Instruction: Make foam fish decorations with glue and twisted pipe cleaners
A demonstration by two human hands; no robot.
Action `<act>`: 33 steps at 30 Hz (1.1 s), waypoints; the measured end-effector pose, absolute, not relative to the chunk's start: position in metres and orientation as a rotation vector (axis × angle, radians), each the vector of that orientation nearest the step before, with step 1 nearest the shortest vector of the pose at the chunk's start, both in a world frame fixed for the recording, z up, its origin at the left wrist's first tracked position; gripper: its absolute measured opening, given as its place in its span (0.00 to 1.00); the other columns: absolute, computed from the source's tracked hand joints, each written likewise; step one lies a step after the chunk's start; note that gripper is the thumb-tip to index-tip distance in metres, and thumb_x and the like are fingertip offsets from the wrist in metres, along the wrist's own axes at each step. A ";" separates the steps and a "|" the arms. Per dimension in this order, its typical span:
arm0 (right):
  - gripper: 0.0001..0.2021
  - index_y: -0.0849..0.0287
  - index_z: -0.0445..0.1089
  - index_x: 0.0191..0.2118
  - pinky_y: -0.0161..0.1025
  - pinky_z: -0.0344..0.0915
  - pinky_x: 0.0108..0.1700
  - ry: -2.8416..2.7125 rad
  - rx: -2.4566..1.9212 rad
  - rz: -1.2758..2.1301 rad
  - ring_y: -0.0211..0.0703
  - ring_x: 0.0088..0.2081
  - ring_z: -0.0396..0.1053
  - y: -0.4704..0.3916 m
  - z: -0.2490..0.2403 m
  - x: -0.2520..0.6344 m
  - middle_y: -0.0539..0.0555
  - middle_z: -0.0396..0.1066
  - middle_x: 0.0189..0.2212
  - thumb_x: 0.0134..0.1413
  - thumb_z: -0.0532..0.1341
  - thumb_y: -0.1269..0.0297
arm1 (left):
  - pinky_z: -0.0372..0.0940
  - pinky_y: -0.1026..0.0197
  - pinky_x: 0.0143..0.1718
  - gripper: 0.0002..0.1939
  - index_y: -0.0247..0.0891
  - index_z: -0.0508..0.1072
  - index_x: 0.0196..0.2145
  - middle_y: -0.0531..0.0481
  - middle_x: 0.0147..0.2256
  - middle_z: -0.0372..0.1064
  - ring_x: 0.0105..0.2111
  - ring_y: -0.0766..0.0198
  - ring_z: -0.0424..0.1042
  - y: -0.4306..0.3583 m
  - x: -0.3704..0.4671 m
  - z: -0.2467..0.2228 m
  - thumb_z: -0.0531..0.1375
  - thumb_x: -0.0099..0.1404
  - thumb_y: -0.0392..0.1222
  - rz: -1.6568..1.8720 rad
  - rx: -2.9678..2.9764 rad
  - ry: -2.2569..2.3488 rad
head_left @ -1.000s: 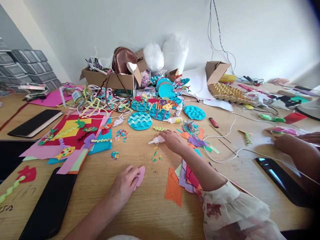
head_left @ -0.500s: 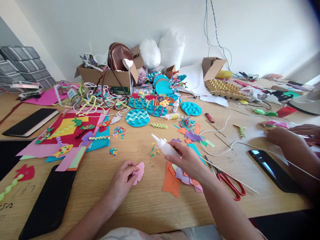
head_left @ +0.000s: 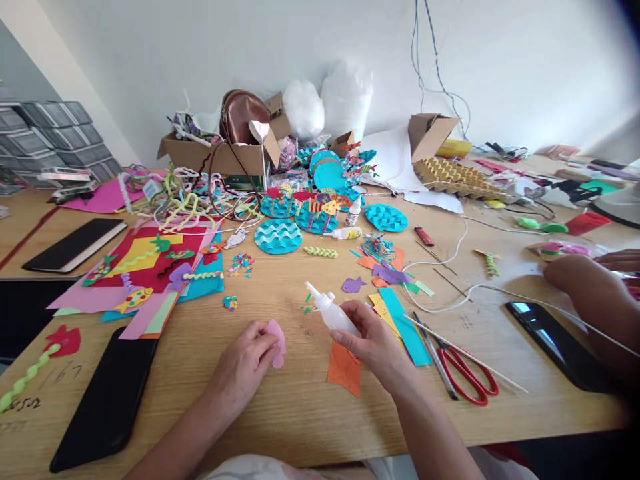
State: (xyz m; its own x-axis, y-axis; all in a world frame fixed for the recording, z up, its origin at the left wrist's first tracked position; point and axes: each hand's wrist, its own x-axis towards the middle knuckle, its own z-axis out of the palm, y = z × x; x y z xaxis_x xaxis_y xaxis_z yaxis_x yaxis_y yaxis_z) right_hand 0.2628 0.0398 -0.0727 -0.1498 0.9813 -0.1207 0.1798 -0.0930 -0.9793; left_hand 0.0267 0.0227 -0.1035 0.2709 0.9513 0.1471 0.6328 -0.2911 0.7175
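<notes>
Between the thumb and fingers of my left hand [head_left: 253, 353] is a small pink cutout [head_left: 278, 341], held just over the table near its front. My right hand [head_left: 363, 330] grips a white glue bottle [head_left: 334, 315], its nozzle tilted up and to the left. An orange paper piece [head_left: 344, 371] lies below the right hand, with blue [head_left: 406, 327] and yellow strips beside it. Tiny green bits [head_left: 307, 307] lie near the nozzle, and a purple fish cutout [head_left: 353, 285] sits farther back.
Red-handled scissors [head_left: 467, 373], a pen and a stick lie at right, near a phone [head_left: 557, 347] and another person's arm [head_left: 585, 300]. Stacked coloured sheets [head_left: 150, 260] and a black case [head_left: 107, 400] are at left. Blue discs [head_left: 278, 237] and boxes stand behind.
The pink cutout has been turned in my left hand. My right hand has moved slightly with the bottle, and the purple fish and the blue and yellow strips now show more fully.
</notes>
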 end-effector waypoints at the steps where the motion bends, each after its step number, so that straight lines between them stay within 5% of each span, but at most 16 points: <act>1: 0.18 0.58 0.64 0.34 0.34 0.55 0.28 -1.389 -1.348 1.318 0.38 0.28 0.60 0.039 -0.073 0.262 0.47 0.62 0.26 0.40 0.67 0.54 | 0.63 0.61 0.34 0.10 0.41 0.76 0.29 0.48 0.32 0.68 0.32 0.61 0.68 0.023 0.026 -0.100 0.54 0.60 0.38 0.805 1.993 1.429; 4: 0.16 0.58 0.64 0.34 0.34 0.54 0.28 -1.336 -1.343 1.330 0.37 0.28 0.59 0.035 -0.071 0.257 0.47 0.62 0.27 0.43 0.65 0.54 | 0.63 0.61 0.34 0.07 0.40 0.75 0.32 0.49 0.31 0.68 0.32 0.61 0.68 0.027 0.030 -0.085 0.57 0.57 0.40 0.904 1.693 1.379; 9: 0.16 0.58 0.66 0.36 0.34 0.55 0.29 -1.265 -1.210 1.444 0.37 0.29 0.59 0.027 -0.067 0.241 0.48 0.63 0.27 0.46 0.63 0.52 | 0.58 0.67 0.24 0.23 0.39 0.71 0.46 0.49 0.36 0.67 0.25 0.70 0.63 0.027 0.063 -0.067 0.64 0.51 0.46 0.949 0.954 1.027; 20: 0.21 0.51 0.69 0.41 0.37 0.67 0.38 -1.013 -0.957 1.214 0.43 0.38 0.69 0.009 -0.086 0.218 0.51 0.69 0.37 0.36 0.71 0.64 | 0.61 0.67 0.36 0.16 0.38 0.74 0.35 0.49 0.36 0.69 0.35 0.67 0.67 0.020 0.094 -0.072 0.70 0.48 0.43 1.018 0.342 0.655; 26: 0.17 0.51 0.70 0.41 0.39 0.66 0.42 -0.984 -0.949 1.086 0.44 0.40 0.70 0.020 -0.076 0.221 0.51 0.72 0.38 0.42 0.69 0.65 | 0.61 0.67 0.31 0.14 0.38 0.73 0.39 0.48 0.35 0.69 0.34 0.66 0.67 0.012 0.067 -0.073 0.61 0.59 0.48 0.903 0.730 0.798; 29: 0.14 0.53 0.70 0.40 0.39 0.65 0.43 -1.107 -1.040 1.043 0.44 0.40 0.70 0.024 -0.067 0.226 0.51 0.73 0.37 0.44 0.68 0.63 | 0.64 0.63 0.36 0.08 0.37 0.74 0.32 0.49 0.31 0.71 0.33 0.64 0.68 0.006 0.029 -0.085 0.55 0.62 0.38 0.830 1.415 1.161; 33: 0.15 0.54 0.68 0.40 0.37 0.66 0.37 -1.316 -1.097 1.086 0.41 0.34 0.69 0.030 -0.068 0.223 0.49 0.71 0.31 0.44 0.67 0.60 | 0.65 0.55 0.46 0.17 0.38 0.73 0.40 0.46 0.40 0.72 0.43 0.59 0.68 0.001 -0.005 -0.101 0.46 0.65 0.30 0.809 2.317 1.285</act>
